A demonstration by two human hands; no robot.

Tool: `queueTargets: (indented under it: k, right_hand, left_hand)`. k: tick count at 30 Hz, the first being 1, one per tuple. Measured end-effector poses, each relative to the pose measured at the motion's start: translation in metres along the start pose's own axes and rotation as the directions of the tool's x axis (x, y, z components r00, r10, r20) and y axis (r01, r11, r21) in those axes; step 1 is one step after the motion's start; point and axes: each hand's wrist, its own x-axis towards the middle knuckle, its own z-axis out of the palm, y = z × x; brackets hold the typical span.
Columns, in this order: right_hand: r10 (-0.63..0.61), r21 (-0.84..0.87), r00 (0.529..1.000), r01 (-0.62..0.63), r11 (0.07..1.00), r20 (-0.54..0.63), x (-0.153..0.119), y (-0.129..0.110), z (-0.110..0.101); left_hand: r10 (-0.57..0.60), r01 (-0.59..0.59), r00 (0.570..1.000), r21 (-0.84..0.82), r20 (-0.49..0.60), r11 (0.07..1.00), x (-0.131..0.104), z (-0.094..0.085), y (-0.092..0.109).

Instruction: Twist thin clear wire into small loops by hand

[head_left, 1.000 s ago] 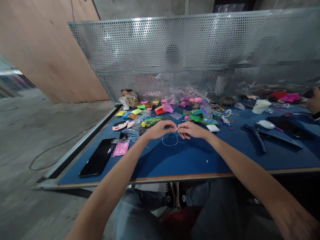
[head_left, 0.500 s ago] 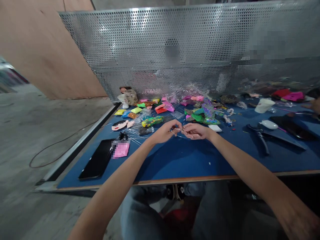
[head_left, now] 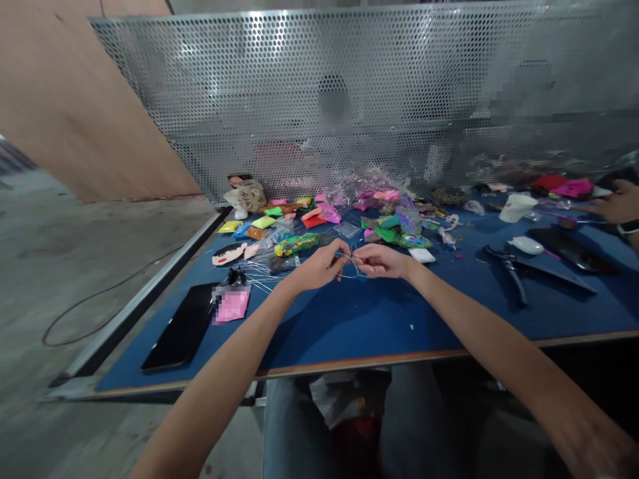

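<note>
Above the blue table, my left hand and my right hand meet at the fingertips. Between them is a thin, silvery wire, bent into loops. Both hands are closed on it in a pinch; the exact spot they grip is hidden by the fingers. Behind my left hand lie a yellow-green patterned clay piece and several loose straight wires. A small white packet sits just beyond my right wrist.
At the left lie a black phone and a pink packet. Pliers, another dark phone and a white cup are at the right. A perforated metal panel stands behind. Another person's hand reaches in at far right.
The view has shifted slightly. The wire loops stand out more between my fingers, which still pinch. The other person's hand has come further into view at the right.
</note>
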Motion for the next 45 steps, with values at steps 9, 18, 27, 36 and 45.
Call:
queueTargets:
  k: [9,18,27,36,45]
  right_hand:
    - [-0.167,-0.035,0.976,0.164,0.986,-0.138,0.004,0.006,0.019]
    - [-0.341,-0.262,0.903,0.274,0.925,-0.26,0.009,0.007,0.028]
    - [-0.533,-0.626,0.809,0.286,0.726,-0.248,0.002,-0.005,0.039]
    - [-0.602,-0.734,0.756,0.252,0.63,-0.257,-0.003,0.0,0.046]
    - [-0.751,-0.932,0.599,0.024,0.362,-0.276,-0.004,-0.008,0.042]
  left_hand:
    - [0.069,-0.014,0.98,0.285,-0.185,0.958,0.003,-0.005,-0.003]
    - [0.133,-0.01,0.923,0.325,-0.36,0.946,0.004,0.007,-0.01]
    - [0.081,-0.014,0.938,0.198,-0.336,0.98,-0.001,-0.002,-0.003]
    - [-0.003,-0.007,0.976,-0.045,-0.219,0.999,-0.004,-0.009,-0.011]
    - [0.049,0.068,0.92,0.282,-0.39,0.957,0.001,-0.037,-0.04]
